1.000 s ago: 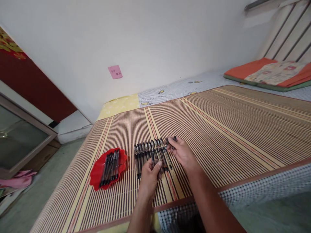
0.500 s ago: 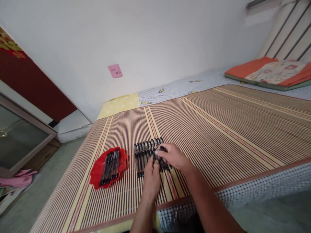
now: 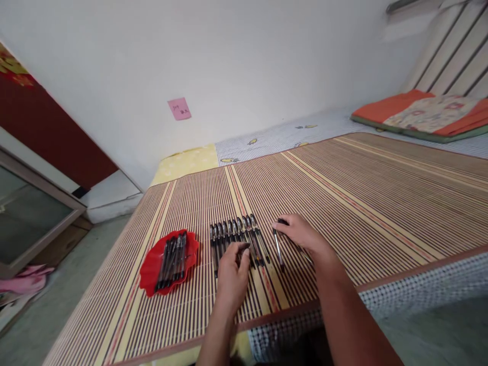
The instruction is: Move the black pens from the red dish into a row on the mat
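Observation:
Several black-capped clear pens [image 3: 229,234] lie side by side in a row on the striped mat [image 3: 335,203]. My left hand [image 3: 233,269] is over the lower part of this row, thumb and fingers drawn together around something small and dark that I cannot make out. To the right of the row, my right hand [image 3: 301,234] pinches the dark upper end of a pen [image 3: 278,249], whose slim body points down toward the mat. Another thin pen-like piece [image 3: 307,256] shows by my right wrist, partly hidden.
A red scalloped dish [image 3: 147,269] with several pens in it stands left of the row. The mat's front edge [image 3: 282,312] runs close to my forearms. Folded orange bedding [image 3: 396,107] lies at the far right. A pink note [image 3: 179,109] is on the wall.
My hands, together over the row before, are now apart. The right hand has moved right with a pen; the left has stayed near the row, slightly lower.

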Motion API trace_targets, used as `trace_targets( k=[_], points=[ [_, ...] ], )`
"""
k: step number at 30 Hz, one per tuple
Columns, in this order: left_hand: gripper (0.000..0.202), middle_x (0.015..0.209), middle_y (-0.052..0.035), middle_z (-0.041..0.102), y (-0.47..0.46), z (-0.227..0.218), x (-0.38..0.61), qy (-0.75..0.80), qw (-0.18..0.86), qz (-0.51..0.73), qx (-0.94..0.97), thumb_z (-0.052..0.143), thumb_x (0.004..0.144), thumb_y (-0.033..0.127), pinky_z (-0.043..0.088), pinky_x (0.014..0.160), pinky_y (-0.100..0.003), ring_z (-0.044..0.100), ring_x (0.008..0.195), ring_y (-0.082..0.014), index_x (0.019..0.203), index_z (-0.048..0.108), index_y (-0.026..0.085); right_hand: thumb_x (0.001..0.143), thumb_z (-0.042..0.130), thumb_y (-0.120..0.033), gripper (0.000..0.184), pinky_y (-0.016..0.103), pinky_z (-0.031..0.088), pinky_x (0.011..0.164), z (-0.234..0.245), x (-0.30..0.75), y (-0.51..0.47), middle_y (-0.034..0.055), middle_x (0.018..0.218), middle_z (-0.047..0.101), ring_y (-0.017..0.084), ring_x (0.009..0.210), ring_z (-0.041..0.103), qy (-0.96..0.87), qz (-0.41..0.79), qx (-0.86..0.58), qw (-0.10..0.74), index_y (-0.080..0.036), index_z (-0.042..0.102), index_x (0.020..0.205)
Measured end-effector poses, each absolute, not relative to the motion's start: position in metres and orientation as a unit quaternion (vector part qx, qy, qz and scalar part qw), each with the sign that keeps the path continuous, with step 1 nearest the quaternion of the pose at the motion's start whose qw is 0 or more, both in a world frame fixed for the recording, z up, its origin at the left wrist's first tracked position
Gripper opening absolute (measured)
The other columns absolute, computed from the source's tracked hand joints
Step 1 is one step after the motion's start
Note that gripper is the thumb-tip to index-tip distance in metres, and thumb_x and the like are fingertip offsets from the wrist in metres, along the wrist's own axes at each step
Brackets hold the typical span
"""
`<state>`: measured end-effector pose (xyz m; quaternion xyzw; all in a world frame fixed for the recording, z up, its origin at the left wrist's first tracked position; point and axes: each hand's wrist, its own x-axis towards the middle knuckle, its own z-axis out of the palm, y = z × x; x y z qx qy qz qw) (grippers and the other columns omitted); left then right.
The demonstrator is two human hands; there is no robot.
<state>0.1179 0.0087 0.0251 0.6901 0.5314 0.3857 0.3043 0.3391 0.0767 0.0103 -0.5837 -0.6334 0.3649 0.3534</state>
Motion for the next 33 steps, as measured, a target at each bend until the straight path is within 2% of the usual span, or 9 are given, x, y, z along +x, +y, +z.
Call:
trace_targets(
  k=[3, 7, 12, 16, 19, 22, 27, 33],
  points=[
    [0.02, 0.1, -0.0077, 0.066, 0.007, 0.018, 0.124, 0.512, 0.255, 0.345, 0.744, 0.046, 0.095, 0.025, 0.049, 0.086, -0.037, 0.062, 0.097, -0.0218, 0.103, 0.064, 0.019, 0.081, 0.057, -0.033, 0.03, 0.024, 0.024, 0.05, -0.004, 0.339, 0.087, -0.0044, 0.052, 0.043, 0.011, 0.051, 0.042, -0.64, 0.294, -0.629, 0.33, -0.02, 0.047, 0.056],
    [0.028, 0.121, -0.0107, 0.065, 0.002, 0.008, 0.142, 0.474, 0.209, 0.295, 0.803, 0.05, 0.092, 0.017, 0.046, 0.102, -0.045, 0.058, 0.116, -0.0242, 0.117, 0.062, 0.018, 0.083, 0.057, -0.028, 0.028, 0.024, 0.026, 0.053, -0.016, 0.322, 0.098, -0.0012, 0.055, 0.052, 0.012, 0.053, 0.045, -0.641, 0.233, -0.664, 0.305, -0.019, 0.052, 0.057],
    [0.041, 0.139, -0.0117, 0.057, -0.002, -0.002, 0.155, 0.458, 0.158, 0.191, 0.853, 0.052, 0.09, 0.014, 0.031, 0.117, -0.053, 0.045, 0.134, -0.0282, 0.13, 0.056, 0.013, 0.088, 0.057, -0.026, 0.019, 0.025, 0.032, 0.062, -0.022, 0.303, 0.102, 0.008, 0.076, 0.068, 0.016, 0.069, 0.057, -0.637, 0.19, -0.687, 0.295, -0.015, 0.065, 0.074],
    [0.043, 0.143, -0.0074, 0.055, -0.002, -0.007, 0.158, 0.466, 0.139, 0.147, 0.861, 0.051, 0.091, 0.016, 0.026, 0.12, -0.054, 0.039, 0.14, -0.0282, 0.134, 0.054, 0.016, 0.092, 0.055, -0.027, 0.019, 0.026, 0.034, 0.066, -0.024, 0.294, 0.102, 0.0129, 0.086, 0.071, 0.019, 0.078, 0.062, -0.634, 0.164, -0.703, 0.277, -0.013, 0.068, 0.088],
    [0.042, 0.143, -0.0057, 0.056, -0.002, -0.01, 0.158, 0.474, 0.13, 0.136, 0.86, 0.051, 0.091, 0.018, 0.023, 0.121, -0.053, 0.036, 0.142, -0.0283, 0.132, 0.057, 0.018, 0.091, 0.056, -0.024, 0.017, 0.027, 0.036, 0.068, -0.025, 0.292, 0.102, 0.0147, 0.091, 0.07, 0.021, 0.083, 0.063, -0.634, 0.174, -0.698, 0.283, -0.012, 0.068, 0.091],
    [0.043, 0.143, -0.0056, 0.055, -0.001, -0.012, 0.159, 0.479, 0.127, 0.131, 0.859, 0.051, 0.091, 0.019, 0.024, 0.121, -0.052, 0.035, 0.143, -0.0278, 0.134, 0.055, 0.018, 0.09, 0.057, -0.021, 0.013, 0.026, 0.037, 0.067, -0.024, 0.295, 0.102, 0.0115, 0.085, 0.07, 0.02, 0.079, 0.063, -0.63, 0.21, -0.683, 0.304, -0.014, 0.066, 0.085],
    [0.043, 0.143, -0.0064, 0.055, -0.002, -0.008, 0.16, 0.476, 0.129, 0.127, 0.86, 0.05, 0.092, 0.02, 0.025, 0.121, -0.051, 0.034, 0.143, -0.0271, 0.134, 0.055, 0.017, 0.088, 0.055, -0.016, 0.015, 0.022, 0.039, 0.058, -0.022, 0.301, 0.098, 0.0022, 0.066, 0.063, 0.014, 0.058, 0.061, -0.624, 0.266, -0.664, 0.316, -0.016, 0.06, 0.074],
    [0.044, 0.145, -0.0051, 0.054, -0.005, -0.004, 0.16, 0.466, 0.14, 0.126, 0.865, 0.051, 0.092, 0.023, 0.023, 0.122, -0.051, 0.031, 0.144, -0.0271, 0.136, 0.054, 0.018, 0.087, 0.052, -0.014, 0.017, 0.02, 0.042, 0.049, -0.022, 0.302, 0.096, -0.0014, 0.06, 0.057, 0.013, 0.051, 0.062, -0.583, 0.348, -0.64, 0.36, -0.019, 0.052, 0.071]
  ],
)
